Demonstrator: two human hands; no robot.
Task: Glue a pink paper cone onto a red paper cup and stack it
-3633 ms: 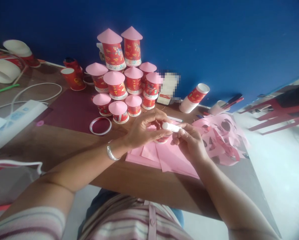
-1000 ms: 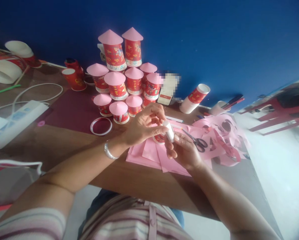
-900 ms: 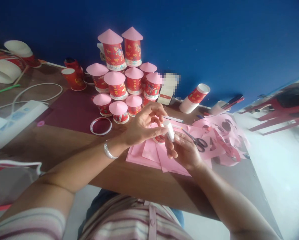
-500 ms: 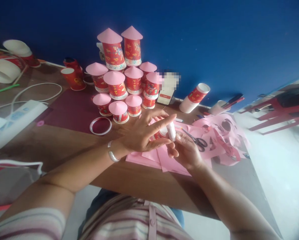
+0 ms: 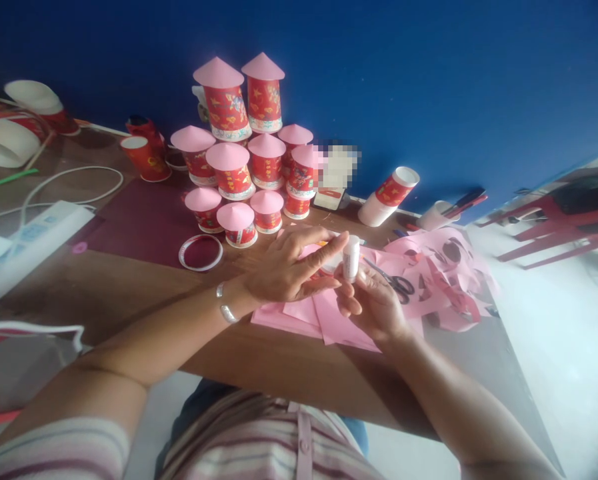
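My left hand, with a silver bracelet at the wrist, curves around a red and white paper cup. Its thumb and index finger reach past the cup, which is mostly hidden behind them. Between the thumb and fingers of my right hand is a small white glue stick, held upright against the cup's side nearest it. The left index fingertip is right beside the top of the stick. Under both hands lie sheets of pink paper, and black-handled scissors rest just beyond my right hand.
Several red cups with pink cone roofs are stacked at the back. A phone leans nearby, beside a tilted cup stack and a pen cup. Pink scraps cover the right; a white ring and power strip lie left.
The glue stick has shifted slightly right and up in my right hand and stands straighter. My left hand has turned a little, its index finger now lower and left of the stick's top.
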